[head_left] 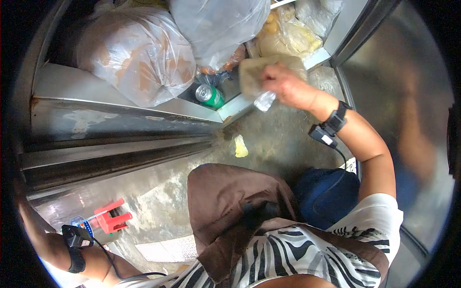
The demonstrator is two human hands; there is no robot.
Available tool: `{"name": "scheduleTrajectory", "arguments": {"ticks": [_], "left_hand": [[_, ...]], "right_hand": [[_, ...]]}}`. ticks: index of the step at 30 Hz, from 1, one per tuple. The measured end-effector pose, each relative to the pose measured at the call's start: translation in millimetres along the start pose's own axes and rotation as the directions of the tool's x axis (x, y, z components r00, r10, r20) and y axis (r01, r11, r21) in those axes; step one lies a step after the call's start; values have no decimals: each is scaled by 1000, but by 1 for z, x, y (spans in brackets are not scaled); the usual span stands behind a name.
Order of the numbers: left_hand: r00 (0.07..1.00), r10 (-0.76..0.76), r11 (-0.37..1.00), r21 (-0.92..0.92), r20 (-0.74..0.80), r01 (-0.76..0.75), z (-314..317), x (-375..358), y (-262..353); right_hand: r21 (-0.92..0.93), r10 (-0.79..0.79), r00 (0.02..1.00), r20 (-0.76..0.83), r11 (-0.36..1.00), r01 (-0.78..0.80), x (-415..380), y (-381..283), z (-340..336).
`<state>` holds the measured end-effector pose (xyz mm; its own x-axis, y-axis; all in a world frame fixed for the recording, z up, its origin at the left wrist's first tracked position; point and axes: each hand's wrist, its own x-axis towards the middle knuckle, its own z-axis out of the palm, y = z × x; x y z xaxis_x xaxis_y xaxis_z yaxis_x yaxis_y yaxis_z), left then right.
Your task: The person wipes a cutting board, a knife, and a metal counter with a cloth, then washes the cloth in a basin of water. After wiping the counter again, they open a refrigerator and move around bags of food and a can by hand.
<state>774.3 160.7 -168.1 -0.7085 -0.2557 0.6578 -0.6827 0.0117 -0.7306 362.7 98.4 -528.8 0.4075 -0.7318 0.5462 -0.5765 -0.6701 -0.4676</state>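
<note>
My right hand (285,87) is closed at the near side of a tan, blocky plastic-wrapped package (252,77), blurred by motion. A crumpled clear plastic end (265,101) pokes out below my fingers. The package is at the front edge of an open cabinet shelf (72,86), just right of a green can (210,96). At the far left edge, my left hand (30,213) is dark and partly cut off beside the metal cabinet side; its fingers are hidden.
Bulging white plastic bags (137,55) and yellowish bagged food (288,41) crowd the shelf. A metal door (403,96) stands at my right. A yellow-white scrap (240,146) lies on the wet floor, and a red stool (113,217) stands lower left.
</note>
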Motion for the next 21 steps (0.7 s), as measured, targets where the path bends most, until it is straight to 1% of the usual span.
{"name": "scheduleTrajectory", "arguments": {"ticks": [2,3,5,6,7,9,10,12,13,15,16,17,18,19,20,21], "left_hand": [[1000,-4,1000,12,-11,4,1,1,2],[1000,-2,1000,21,-15,3,1,2,3],[1000,0,999,34,-18,0,2,3,5],[1000,-1,999,39,-23,2,2,4,6],[1000,1,999,50,-31,1,3,6,5],[999,-2,998,67,-43,5,4,9,5],[999,-9,997,76,-48,13,5,10,6],[998,-19,996,89,-56,24,6,15,3],[998,-18,994,107,-62,25,3,17,5],[996,-30,991,129,-89,41,5,19,1],[978,79,997,-11,-195,-83,16,24,-4],[989,-19,998,-65,-145,10,12,20,0],[989,-39,999,-22,-142,36,11,18,-2],[989,-57,998,21,-137,60,11,22,1],[986,-89,995,32,-141,94,12,25,7],[989,-61,993,92,-132,74,10,29,11]], "right_hand": [[-203,-172,971,165,958,204,16,-5,10],[-199,-176,970,169,958,208,20,1,23],[-337,-254,940,227,885,321,16,24,66],[-356,-220,945,243,886,298,20,23,77],[-358,-221,945,242,885,299,22,25,82],[-362,-68,978,195,922,137,22,24,88],[-364,-59,978,199,922,129,17,22,87],[-419,-18,965,263,899,131,10,19,81],[-431,-9,965,260,894,124,7,16,76],[-449,-55,983,175,884,129,-3,8,65],[-472,-33,985,168,875,110,-7,5,59],[-415,32,983,180,909,46,-8,3,54],[-357,98,977,192,934,-23,-9,1,49],[-381,125,976,179,923,-48,-8,2,47],[-333,169,971,166,937,-106,-5,5,52],[-282,207,966,151,946,-159,3,9,57]]}}
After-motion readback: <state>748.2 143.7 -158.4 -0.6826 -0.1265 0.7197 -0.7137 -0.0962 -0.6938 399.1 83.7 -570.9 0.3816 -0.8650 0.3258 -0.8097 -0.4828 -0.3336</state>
